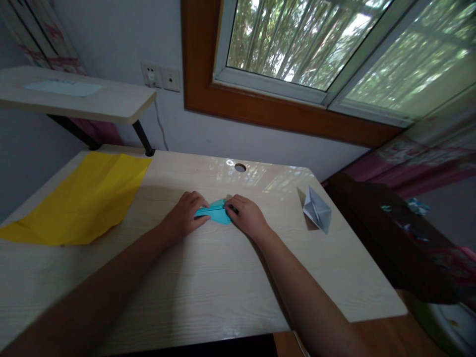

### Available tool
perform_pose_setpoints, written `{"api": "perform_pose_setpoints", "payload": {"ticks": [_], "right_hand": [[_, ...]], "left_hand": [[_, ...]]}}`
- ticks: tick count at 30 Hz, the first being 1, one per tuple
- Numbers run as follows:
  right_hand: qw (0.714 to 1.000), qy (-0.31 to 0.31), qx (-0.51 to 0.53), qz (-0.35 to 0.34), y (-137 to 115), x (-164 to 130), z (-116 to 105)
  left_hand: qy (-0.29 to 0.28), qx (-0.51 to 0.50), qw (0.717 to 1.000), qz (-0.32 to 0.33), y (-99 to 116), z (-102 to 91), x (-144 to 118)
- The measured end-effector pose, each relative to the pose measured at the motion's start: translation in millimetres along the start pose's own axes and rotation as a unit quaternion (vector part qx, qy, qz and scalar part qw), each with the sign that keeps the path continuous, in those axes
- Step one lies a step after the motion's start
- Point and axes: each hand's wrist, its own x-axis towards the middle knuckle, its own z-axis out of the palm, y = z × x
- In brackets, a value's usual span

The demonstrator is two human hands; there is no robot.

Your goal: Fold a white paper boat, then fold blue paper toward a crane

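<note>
Blue folded paper point(217, 213) lies on the desk point(208, 277), pinched by left hand point(188, 214) and right hand point(247, 215).

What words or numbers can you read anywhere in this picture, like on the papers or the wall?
None can be read.
Blue folded paper under the left hand and right hand: plain, no print.
Yellow sheet: plain.
White folded paper: plain.
Wall sockets: any marking too small to read.
Pale sheet on the shelf: too blurred to tell.
</note>
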Motion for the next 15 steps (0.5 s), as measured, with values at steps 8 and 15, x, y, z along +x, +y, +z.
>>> {"api": "perform_pose_setpoints", "payload": {"ticks": [8,15], "right_hand": [[0.998,-0.006,-0.063,0.012,-0.7,-0.9,1.5],[0.999,0.009,-0.025,-0.033,2.9,-3.5,5.0]], "left_hand": [[-0.001,0.003,1.0,-0.009,-6.0,1.8,-2.7],[-0.014,-0.03,0.999,-0.011,-7.2,0.7,-2.6]]}}
